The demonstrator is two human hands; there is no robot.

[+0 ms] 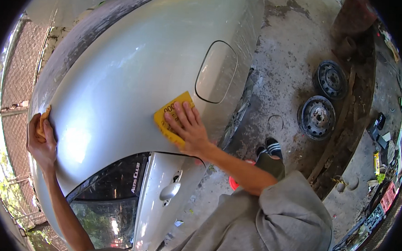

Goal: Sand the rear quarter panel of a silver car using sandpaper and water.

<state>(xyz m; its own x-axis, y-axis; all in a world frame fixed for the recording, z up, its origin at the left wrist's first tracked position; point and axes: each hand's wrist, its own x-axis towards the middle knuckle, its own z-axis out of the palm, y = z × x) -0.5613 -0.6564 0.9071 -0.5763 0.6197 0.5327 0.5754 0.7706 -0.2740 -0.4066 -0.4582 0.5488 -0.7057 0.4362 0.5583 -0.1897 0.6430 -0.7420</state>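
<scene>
A yellow printed sheet of sandpaper [162,119] lies against the silver rear side panel of a car [121,94], between the fuel flap [216,72] and the rear door. My right hand [189,129] lies on it with the fingers flat and slightly apart; the thumb is hidden. At the far left, by the roof edge, my left hand [43,140] is curled around a crumpled orange-yellow cloth or sheet [42,124], whose exact kind I cannot make out. Below my right hand are the door handle [170,191] and the dark rear window [111,198].
Two bare steel wheels [317,117] lie on the concrete floor at the right, beside a dirt strip. A red round object [234,182] shows partly behind my right arm. Scattered parts and tools [382,135] line the far right. A mesh fence [24,61] stands left.
</scene>
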